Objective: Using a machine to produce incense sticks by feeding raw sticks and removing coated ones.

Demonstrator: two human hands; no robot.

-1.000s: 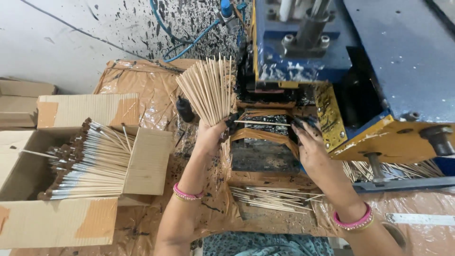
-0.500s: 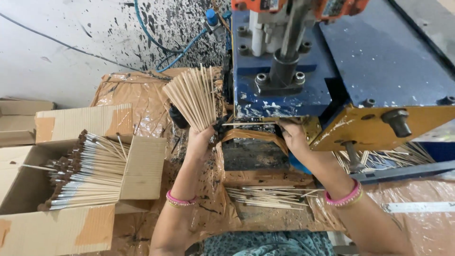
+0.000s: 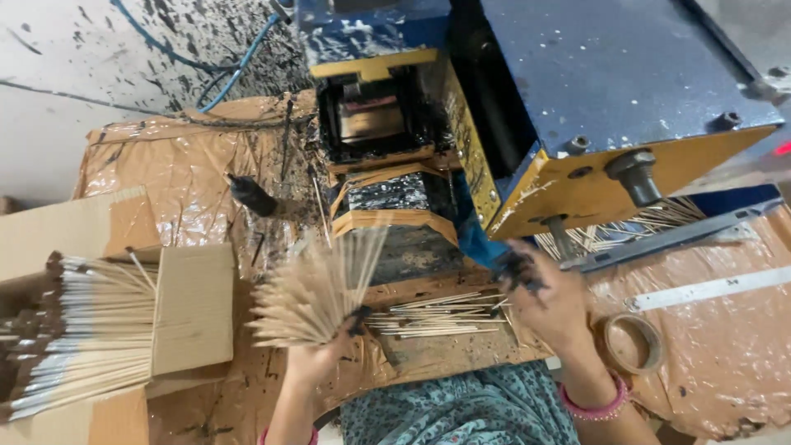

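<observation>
Left hand point(image 3: 311, 359) grips blurred sticks point(image 3: 317, 290) (fanned); right hand point(image 3: 550, 298) blurred.

1. Left hand point(image 3: 309, 363) dropped from beside the machine point(image 3: 527, 124) toward the lap, away from the feed slot.
2. Stick bundle point(image 3: 317, 292) tipped from upright to fanned low over the tray, blurred.
3. Right hand point(image 3: 552, 305) drew back from the slot, fingers blackened, ended above loose sticks point(image 3: 437, 317).
4. View swung right; tape roll point(image 3: 630, 342) came into sight.
</observation>
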